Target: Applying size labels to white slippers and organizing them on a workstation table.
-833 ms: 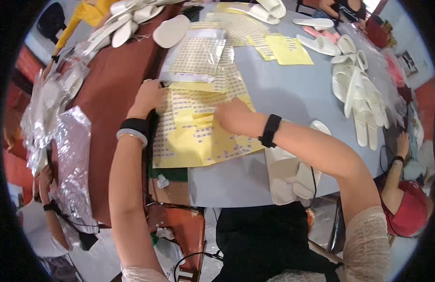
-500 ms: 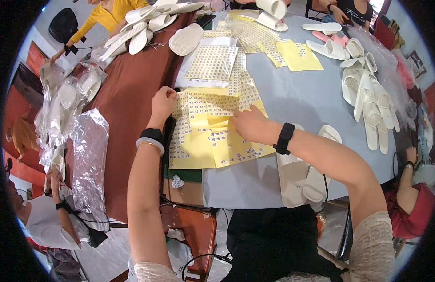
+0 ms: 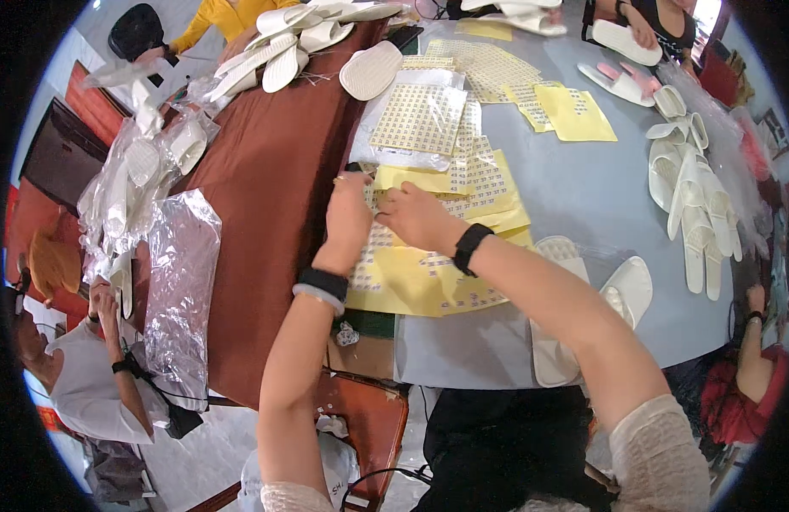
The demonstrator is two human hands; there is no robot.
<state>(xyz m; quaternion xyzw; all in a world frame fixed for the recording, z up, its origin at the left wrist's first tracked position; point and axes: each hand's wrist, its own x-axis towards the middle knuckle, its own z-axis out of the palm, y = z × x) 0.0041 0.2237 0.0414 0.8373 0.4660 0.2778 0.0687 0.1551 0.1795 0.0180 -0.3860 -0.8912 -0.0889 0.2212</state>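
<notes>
Bright, even daylight fills the scene, with soft, weak shadows under the forearms. Glare flashes off the crinkled plastic bags [image 3: 183,282] at the left. Fisheye bending curves the table [image 3: 599,196] edges, a black vignette rings the frame, and detail softens toward the rim.

Grey round table [image 3: 599,196] beside a brown table [image 3: 266,188]

Yellow sticker sheets [image 3: 428,282] lie at the grey table's near-left edge; white slippers [image 3: 693,205] to their right, more sheets [image 3: 573,115] beyond; foil bags [image 3: 181,290] on the brown table.
</notes>
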